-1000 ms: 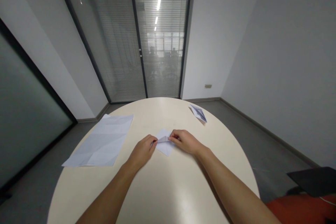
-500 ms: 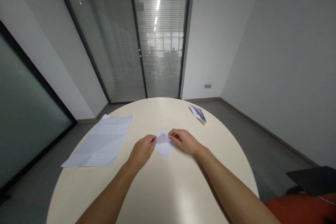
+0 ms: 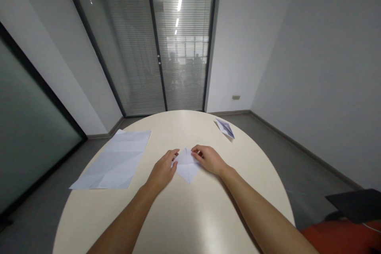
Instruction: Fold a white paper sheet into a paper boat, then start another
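A small folded piece of white paper (image 3: 187,166) lies in front of me, diamond-shaped with a crease down its middle. My left hand (image 3: 163,166) is at its left corner, thumb and fingers apart, the thumb near the paper's edge. On the other side, my right hand (image 3: 208,159) has its thumb and index finger pinched at the upper right edge of the folded paper. Part of that edge is hidden behind the fingers.
A large creased sheet of paper (image 3: 114,162) lies at the left of the round cream table (image 3: 178,222). Another folded paper piece (image 3: 225,128) sits by the far right rim. A black flat object (image 3: 355,205) is above something red at lower right.
My left hand has loosened from a pinch and its fingers have spread. The folded paper now lies flatter and reaches slightly nearer to me; my right hand has barely moved.
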The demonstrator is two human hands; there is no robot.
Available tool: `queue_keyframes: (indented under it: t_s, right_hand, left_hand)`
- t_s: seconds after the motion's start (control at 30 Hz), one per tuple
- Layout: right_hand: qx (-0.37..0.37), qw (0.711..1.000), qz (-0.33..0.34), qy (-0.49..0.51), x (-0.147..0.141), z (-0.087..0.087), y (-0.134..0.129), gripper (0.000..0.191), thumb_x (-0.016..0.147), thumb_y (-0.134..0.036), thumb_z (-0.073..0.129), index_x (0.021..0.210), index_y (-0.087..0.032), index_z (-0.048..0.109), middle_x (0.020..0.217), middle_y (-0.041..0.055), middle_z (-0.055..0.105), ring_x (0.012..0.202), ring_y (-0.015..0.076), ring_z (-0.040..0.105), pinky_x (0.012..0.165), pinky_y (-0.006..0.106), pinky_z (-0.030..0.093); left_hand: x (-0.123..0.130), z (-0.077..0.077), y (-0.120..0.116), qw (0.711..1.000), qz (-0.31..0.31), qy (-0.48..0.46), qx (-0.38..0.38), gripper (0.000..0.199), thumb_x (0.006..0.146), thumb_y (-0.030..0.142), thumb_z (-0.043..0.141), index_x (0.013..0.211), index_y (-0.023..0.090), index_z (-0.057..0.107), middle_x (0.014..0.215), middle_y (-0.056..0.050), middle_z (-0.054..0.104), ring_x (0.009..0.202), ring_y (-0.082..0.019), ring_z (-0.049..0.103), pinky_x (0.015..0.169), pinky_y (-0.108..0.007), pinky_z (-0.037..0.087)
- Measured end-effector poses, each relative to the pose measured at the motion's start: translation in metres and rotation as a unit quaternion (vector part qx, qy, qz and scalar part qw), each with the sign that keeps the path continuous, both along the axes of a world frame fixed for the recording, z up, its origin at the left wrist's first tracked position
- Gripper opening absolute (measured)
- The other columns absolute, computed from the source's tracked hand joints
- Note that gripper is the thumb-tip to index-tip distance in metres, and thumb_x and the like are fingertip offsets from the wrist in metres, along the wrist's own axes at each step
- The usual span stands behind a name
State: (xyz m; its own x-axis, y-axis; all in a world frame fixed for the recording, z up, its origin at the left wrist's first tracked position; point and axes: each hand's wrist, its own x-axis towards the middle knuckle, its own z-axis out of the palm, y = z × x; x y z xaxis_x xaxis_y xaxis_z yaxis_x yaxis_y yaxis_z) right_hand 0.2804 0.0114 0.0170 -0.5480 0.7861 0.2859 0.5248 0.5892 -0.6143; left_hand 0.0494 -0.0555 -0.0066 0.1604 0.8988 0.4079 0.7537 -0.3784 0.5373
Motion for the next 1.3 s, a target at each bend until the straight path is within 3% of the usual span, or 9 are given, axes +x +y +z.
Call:
queue_keyframes:
  t_s: [0.27,0.43,0.8,1.1,1.3]
  right_hand:
    - [-0.005,0.999,-0.022,-0.028,-0.004,-0.001,-0.002,0.021,0.097,-0.029,0.053,0.110,-0.021,0.069,0.099,0.0069,0.076,0.084,0.0182,0.068,0.074,0.027,0.045]
    - [-0.011,0.999,-0.038,-0.029,-0.008,-0.002,-0.002,0.021,0.097,-0.027,0.054,0.109,-0.020,0.069,0.099,0.0071,0.076,0.087,0.0187,0.068,0.078,0.027,0.046]
    - [0.000,0.998,-0.049,-0.030,-0.013,-0.005,-0.001,0.020,0.095,-0.024,0.055,0.108,-0.018,0.069,0.103,0.0083,0.075,0.086,0.0188,0.067,0.077,0.028,0.046]
    - [0.012,0.999,-0.044,-0.019,-0.012,-0.013,0.003,0.025,0.095,-0.021,0.057,0.117,-0.018,0.066,0.108,0.0080,0.073,0.093,0.0188,0.066,0.085,0.030,0.047]
    - [0.044,0.999,-0.007,-0.025,-0.010,-0.012,0.003,0.023,0.097,-0.020,0.054,0.109,-0.020,0.073,0.111,0.0075,0.070,0.101,0.0183,0.065,0.091,0.030,0.047]
  left_hand:
    - [0.003,-0.001,-0.001,1.000,-0.008,0.008,0.016,0.051,0.091,0.009,0.049,0.140,0.022,0.046,0.133,-0.009,0.059,0.109,-0.021,0.065,0.097,-0.038,0.055]
    - [0.002,-0.001,-0.002,0.999,-0.016,0.044,0.027,0.045,0.090,0.007,0.050,0.132,0.021,0.053,0.138,-0.010,0.056,0.128,-0.024,0.055,0.110,-0.043,0.048]
    - [0.004,0.001,-0.002,0.995,-0.012,0.102,0.020,0.039,0.091,0.007,0.051,0.122,0.023,0.069,0.143,-0.007,0.057,0.122,-0.023,0.060,0.107,-0.042,0.051]
    - [0.003,-0.002,0.000,0.992,-0.020,0.122,0.015,0.043,0.090,0.004,0.053,0.125,0.022,0.070,0.137,-0.008,0.065,0.125,-0.023,0.056,0.110,-0.043,0.048]
    - [0.003,-0.002,0.001,0.990,-0.030,0.135,0.006,0.044,0.091,0.003,0.050,0.126,0.020,0.070,0.136,-0.007,0.066,0.124,-0.023,0.055,0.110,-0.042,0.048]
